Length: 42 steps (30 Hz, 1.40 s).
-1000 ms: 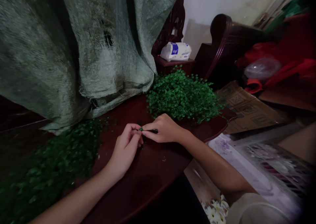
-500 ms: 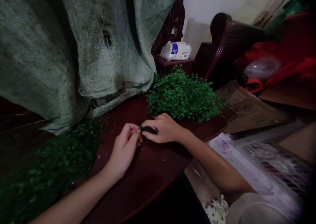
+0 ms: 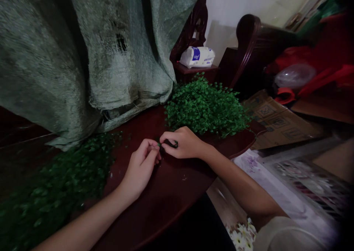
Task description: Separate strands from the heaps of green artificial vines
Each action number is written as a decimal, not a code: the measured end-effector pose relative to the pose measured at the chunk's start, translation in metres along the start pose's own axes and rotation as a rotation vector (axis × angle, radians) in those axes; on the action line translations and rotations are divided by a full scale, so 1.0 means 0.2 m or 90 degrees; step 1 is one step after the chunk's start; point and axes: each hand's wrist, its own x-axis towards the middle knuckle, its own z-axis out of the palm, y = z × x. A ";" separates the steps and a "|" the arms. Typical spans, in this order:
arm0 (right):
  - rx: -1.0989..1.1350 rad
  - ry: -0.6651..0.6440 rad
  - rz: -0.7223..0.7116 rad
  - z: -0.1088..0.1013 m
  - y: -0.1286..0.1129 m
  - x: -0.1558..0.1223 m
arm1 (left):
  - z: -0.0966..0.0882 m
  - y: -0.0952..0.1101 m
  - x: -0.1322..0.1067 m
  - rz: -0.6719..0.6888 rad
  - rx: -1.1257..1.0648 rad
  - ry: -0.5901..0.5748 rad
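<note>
My left hand (image 3: 143,162) is closed in a pinch over the dark red table, with a small green plant piece (image 3: 159,144) at its fingertips. Facing it, my right hand (image 3: 184,143) has thumb and forefinger brought together almost against the left fingertips. A small dark curved thing (image 3: 175,144) shows inside the right hand's grip; its kind is not clear. Just behind the right hand lies a big heap of leafy green sprigs (image 3: 207,107). Another, darker heap of green leaves (image 3: 63,181) spreads to the left of my left hand.
A torn woven sack (image 3: 118,70) hangs over the back of the round table (image 3: 177,192). Behind the sprigs, a white tissue pack (image 3: 197,57) sits on dark wooden furniture. Flattened cardboard (image 3: 279,120), red bags (image 3: 293,59) and white flowers (image 3: 242,236) are on the right.
Both hands have shifted very slightly to the right, and the right fingertips have drawn closer together. The heaps of greens look the same.
</note>
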 end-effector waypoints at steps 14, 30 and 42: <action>0.007 -0.005 -0.015 0.02 0.02 0.00 | 0.00 -0.01 0.00 0.073 0.162 -0.036; -0.012 -0.021 -0.003 0.05 -0.01 0.01 | -0.01 -0.02 0.02 0.107 0.262 -0.056; 0.077 -0.028 0.008 0.08 0.01 0.02 | -0.01 -0.01 0.02 0.074 0.272 -0.040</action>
